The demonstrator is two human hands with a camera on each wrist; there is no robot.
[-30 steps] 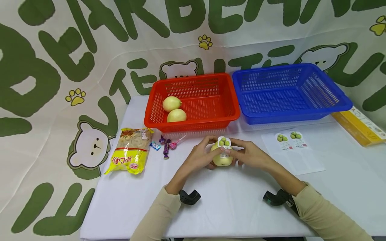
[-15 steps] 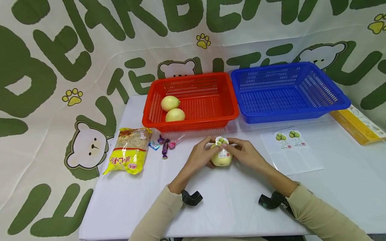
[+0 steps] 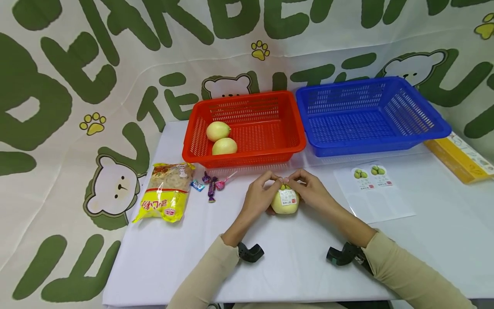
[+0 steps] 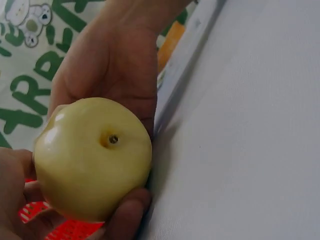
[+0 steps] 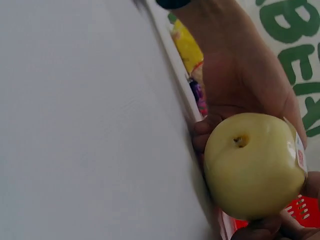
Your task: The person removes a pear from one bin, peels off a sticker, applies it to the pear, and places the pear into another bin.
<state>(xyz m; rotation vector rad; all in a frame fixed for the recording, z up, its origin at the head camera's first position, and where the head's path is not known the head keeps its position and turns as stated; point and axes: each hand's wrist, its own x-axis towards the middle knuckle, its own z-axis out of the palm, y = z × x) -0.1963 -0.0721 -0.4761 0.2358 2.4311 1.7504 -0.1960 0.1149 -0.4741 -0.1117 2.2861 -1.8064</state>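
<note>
Near the table's middle, both hands are around a pale yellow pear (image 3: pixel 284 207) with a white printed label (image 3: pixel 287 197) on its upper side. My left hand (image 3: pixel 261 196) holds it from the left, its fingers at the pear's side and underside in the left wrist view. From the other side my right hand (image 3: pixel 311 189) grips the pear, fingers (image 5: pixel 257 227) below it in the right wrist view. Both thumbs meet at the label's top end and cover part of its picture. The dimpled end of the pear (image 4: pixel 95 165) faces the wrist cameras.
Two more pears (image 3: pixel 218 131) lie in a red basket (image 3: pixel 247 162), beside a blue basket (image 3: pixel 370 149). A sheet of labels (image 3: pixel 380 201) lies right, a yellow box (image 3: pixel 457 161) beyond it. At left are a food bag (image 3: pixel 166 193) and several wrapped sweets (image 3: pixel 212 190).
Both thumbs have moved up over the label's top, hiding more of its picture; its printed lower part now shows fully against the pear. The pear stays in both hands.
</note>
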